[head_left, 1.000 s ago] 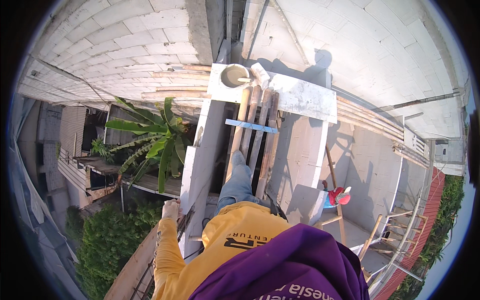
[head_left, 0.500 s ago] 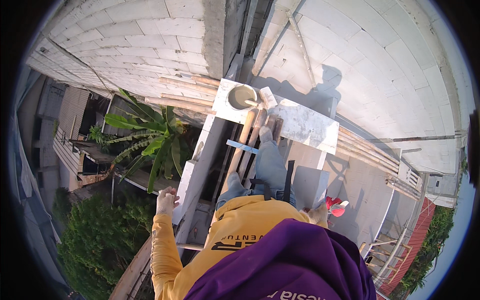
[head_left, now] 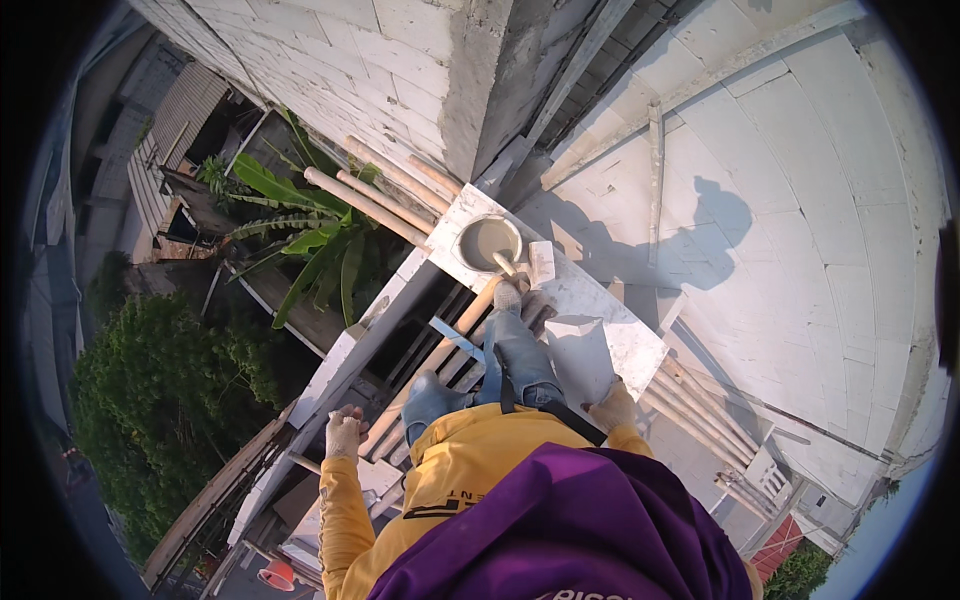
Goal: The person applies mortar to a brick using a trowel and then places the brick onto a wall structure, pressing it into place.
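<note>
My left hand, in a pale glove, is at my left near the white block ledge, fingers loosely bent and apart, holding nothing visible. My right hand grips a light grey block beside my right leg. My feet are on long poles laid over a dark gap, with a pale blue strip across them. Ahead, a round bucket of grey mix with a light handle in it rests on a white slab, next to a small white block.
Block walls rise ahead and right, my shadow on the right one. Poles jut left of the slab; others run rightward. A drop with banana plant and tree lies left. A red object is low left.
My body and view have turned, and my right foot has stepped forward toward the bucket. My left hand has left the ledge edge; my right hand has brought a block forward. The co-worker has left view.
</note>
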Tool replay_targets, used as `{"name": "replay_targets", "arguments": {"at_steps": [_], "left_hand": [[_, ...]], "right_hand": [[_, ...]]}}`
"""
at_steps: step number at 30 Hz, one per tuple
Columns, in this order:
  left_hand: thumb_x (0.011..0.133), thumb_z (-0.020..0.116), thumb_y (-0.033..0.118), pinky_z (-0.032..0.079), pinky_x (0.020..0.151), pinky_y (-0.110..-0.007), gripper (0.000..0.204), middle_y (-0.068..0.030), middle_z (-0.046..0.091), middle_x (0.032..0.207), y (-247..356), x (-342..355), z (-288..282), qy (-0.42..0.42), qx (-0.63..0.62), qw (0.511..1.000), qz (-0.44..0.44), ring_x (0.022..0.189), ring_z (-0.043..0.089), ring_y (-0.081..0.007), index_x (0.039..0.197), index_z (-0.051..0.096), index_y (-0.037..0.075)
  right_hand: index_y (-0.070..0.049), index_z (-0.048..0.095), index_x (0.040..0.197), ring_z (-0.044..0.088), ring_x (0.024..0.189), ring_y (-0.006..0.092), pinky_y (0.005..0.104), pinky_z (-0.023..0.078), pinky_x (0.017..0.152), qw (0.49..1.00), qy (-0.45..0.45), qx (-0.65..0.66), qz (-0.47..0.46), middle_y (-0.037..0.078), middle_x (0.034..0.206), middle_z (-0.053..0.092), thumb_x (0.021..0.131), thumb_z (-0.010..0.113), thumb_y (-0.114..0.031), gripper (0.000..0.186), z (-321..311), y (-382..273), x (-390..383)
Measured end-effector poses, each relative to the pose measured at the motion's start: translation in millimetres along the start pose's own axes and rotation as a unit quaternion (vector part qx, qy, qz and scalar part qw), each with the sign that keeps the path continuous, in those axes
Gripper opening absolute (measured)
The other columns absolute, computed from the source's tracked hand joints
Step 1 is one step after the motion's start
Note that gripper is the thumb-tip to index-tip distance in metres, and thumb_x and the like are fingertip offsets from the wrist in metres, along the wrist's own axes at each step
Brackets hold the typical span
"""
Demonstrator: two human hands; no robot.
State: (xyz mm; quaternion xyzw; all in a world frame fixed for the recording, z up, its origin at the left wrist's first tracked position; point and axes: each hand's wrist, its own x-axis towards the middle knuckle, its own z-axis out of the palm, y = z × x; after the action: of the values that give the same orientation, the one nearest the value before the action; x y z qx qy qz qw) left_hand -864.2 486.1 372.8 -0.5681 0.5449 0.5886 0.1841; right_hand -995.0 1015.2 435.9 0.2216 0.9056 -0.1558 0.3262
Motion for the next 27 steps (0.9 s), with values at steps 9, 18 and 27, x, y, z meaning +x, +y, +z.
{"name": "replay_targets", "arguments": {"at_steps": [9,18,27], "left_hand": [[0.099,0.056,0.024,0.052,0.08,-0.039,0.046,-0.0001,0.066,0.107,7,-78,113,0.014,-0.123,0.992,-0.024,0.092,0.064,-0.0199,0.14,0.048,0.005],[0.098,0.056,0.021,0.054,0.08,-0.035,0.048,-0.0062,0.065,0.115,-30,-31,162,-0.015,-0.163,0.987,0.003,0.096,0.066,-0.0227,0.141,0.047,0.002],[0.091,0.062,0.059,0.047,0.094,-0.049,0.073,-0.0132,0.059,0.13,59,71,281,-0.153,-0.264,0.951,-0.045,0.11,0.061,-0.0294,0.139,0.048,0.006]], "right_hand": [[0.003,0.061,0.112,0.068,0.09,0.0377,0.0434,0.057,0.078,0.922,0.038,-0.254,-0.289,0.023,0.097,0.067,0.072,0.072,-0.023,0.049,-103,-49,128],[0.0,0.056,0.127,0.065,0.106,0.0343,0.0454,0.051,0.091,0.766,-0.06,-0.443,-0.462,0.019,0.11,0.065,0.075,0.071,-0.023,0.058,-158,-198,164],[-0.009,0.054,0.134,0.066,0.107,0.0291,0.0426,0.05,0.09,0.6,-0.013,-0.541,-0.589,0.012,0.114,0.066,0.076,0.076,-0.02,0.063,-132,-297,233]]}}
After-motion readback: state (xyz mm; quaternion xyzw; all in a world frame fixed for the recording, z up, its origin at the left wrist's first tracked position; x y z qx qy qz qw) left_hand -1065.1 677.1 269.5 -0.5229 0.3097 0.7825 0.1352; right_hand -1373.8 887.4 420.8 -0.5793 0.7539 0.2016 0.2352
